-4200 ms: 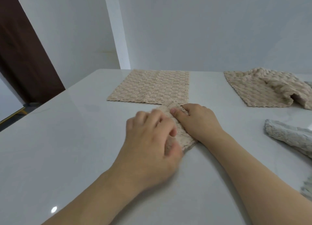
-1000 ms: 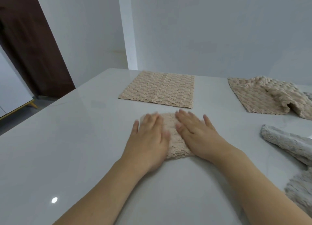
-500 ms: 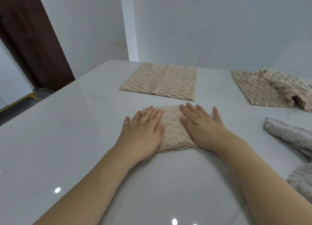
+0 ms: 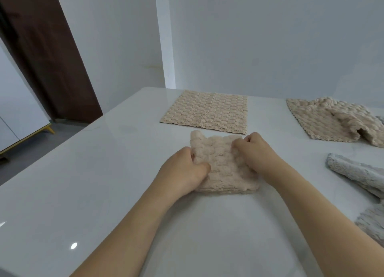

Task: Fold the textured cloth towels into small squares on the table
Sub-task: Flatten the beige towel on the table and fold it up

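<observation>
No label or writing shows on any cloth. My left hand (image 4: pixel 182 170) and right hand (image 4: pixel 254 152) lay flat on the folded beige towel (image 4: pixel 225 168) half a second ago; now both grips are curled onto it, the left pinching its left edge, the right bunching its right side, and the far edge stands lifted off the white worktop (image 4: pixel 83 183). The towel is a small thick square of bumpy weave, lying mid-worktop just near of a flat beige towel (image 4: pixel 205 111). A rumpled beige towel (image 4: pixel 332 121) lies far right, a grey towel (image 4: pixel 357 172) nearer right.
</observation>
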Demonstrator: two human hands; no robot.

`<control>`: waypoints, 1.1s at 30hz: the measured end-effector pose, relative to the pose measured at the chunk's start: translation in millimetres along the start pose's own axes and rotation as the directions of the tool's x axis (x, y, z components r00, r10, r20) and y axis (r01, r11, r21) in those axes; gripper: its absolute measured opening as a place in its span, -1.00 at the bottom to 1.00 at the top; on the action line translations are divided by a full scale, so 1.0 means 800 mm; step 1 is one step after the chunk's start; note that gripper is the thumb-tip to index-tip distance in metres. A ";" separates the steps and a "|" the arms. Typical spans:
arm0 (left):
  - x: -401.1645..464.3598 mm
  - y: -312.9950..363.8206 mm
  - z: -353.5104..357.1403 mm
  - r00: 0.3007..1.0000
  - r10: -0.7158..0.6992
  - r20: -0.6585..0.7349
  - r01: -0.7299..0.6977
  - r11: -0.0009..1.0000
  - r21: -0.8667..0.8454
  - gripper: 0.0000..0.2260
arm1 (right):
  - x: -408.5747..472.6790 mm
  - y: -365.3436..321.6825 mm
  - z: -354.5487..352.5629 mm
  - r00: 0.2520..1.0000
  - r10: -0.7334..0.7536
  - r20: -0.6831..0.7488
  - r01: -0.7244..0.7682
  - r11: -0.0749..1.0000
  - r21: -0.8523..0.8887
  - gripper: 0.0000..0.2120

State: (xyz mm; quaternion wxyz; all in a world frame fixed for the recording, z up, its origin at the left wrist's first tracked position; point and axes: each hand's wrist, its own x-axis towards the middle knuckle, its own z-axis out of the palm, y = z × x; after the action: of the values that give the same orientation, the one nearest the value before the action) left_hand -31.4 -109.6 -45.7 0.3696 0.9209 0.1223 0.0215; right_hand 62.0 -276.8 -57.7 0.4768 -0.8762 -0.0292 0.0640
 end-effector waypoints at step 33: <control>0.201 -0.276 -0.208 0.716 -0.267 -0.646 0.442 0.889 0.122 -0.67 | 0.180 -0.193 0.339 0.871 -0.486 0.072 0.480 0.812 -0.333 -0.85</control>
State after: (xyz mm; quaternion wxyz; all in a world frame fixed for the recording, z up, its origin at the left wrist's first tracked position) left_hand 56.5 195.0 -84.7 0.1787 0.8631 0.4128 0.2298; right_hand 168.0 49.2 -85.9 0.3190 -0.9093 -0.2573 -0.0726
